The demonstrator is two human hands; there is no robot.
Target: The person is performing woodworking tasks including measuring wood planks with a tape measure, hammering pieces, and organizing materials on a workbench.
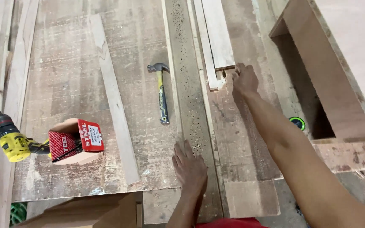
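Two hands show in the view: the left hand [189,166] and the right hand [244,79]. One hammer [162,90] lies on the workbench [64,76], of which there is one. One yellow drill [12,140] lies at the left, and one red and white box [77,140] beside it. One loose flat strip [114,95] lies slantwise. One long board peppered with holes [189,80] runs up the middle. Two pale slats [213,38] lie side by side. One open plywood box [324,76] stands at the right, and one green round thing [297,123] lies near it.
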